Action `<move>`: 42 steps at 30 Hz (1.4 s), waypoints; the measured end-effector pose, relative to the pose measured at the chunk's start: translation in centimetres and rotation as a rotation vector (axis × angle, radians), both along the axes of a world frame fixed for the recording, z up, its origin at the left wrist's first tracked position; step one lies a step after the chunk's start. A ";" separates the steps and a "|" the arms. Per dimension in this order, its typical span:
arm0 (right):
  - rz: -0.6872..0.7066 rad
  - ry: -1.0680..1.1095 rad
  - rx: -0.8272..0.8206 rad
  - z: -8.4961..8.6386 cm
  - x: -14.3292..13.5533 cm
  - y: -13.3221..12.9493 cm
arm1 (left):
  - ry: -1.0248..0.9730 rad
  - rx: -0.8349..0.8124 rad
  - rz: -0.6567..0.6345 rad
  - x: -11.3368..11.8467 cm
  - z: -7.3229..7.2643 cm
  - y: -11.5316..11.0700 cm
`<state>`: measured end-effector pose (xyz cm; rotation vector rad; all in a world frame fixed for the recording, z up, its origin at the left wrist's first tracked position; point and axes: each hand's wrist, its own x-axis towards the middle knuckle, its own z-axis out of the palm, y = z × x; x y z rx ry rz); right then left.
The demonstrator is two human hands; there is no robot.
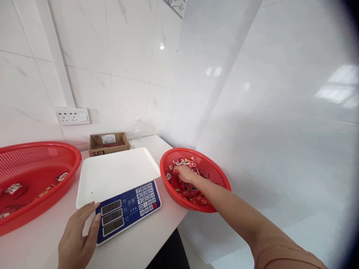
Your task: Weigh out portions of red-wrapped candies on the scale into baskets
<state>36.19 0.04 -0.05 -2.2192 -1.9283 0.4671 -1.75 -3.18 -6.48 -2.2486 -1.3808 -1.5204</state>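
Observation:
My left hand [80, 233] rests with fingers apart at the left end of a digital scale [130, 209], its fingertips touching the edge beside the displays. The scale has a blue keypad panel and a bare white weighing pan [117, 175]. My right hand [183, 174] reaches into a red plastic basket [220, 175] to the right of the scale. Its fingers are curled among small red wrapped packets [193, 190], with a bit of red showing at the fingertips. What exactly they grip is too small to tell.
On the left stands a larger red basket [74, 157] with a few wrapped packets [15, 189]. Behind the scale are an open cardboard box [97, 151] and a clear plastic bottle [136, 130]. A wall socket [73, 116] sits above the white table [131, 239]. Walls border the back and right.

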 end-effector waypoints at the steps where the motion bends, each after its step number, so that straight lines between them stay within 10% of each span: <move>1: -0.020 0.032 0.007 0.4 0.5 0.2 | -0.004 0.002 -0.006 0.0 0.0 0.0; 9: -0.150 0.358 0.149 4.1 1.2 0.7 | -0.042 0.038 0.040 0.6 1.2 -0.4; 16: 0.016 0.660 0.322 6.2 -5.2 3.3 | -0.037 0.134 -0.007 0.4 1.5 -0.4; 24: 0.241 0.706 0.165 4.9 -12.5 5.1 | -0.048 0.143 0.002 0.1 1.5 -0.3; 42: 0.238 0.517 0.063 3.9 -12.3 5.8 | -0.127 0.119 -0.003 0.0 1.4 -0.2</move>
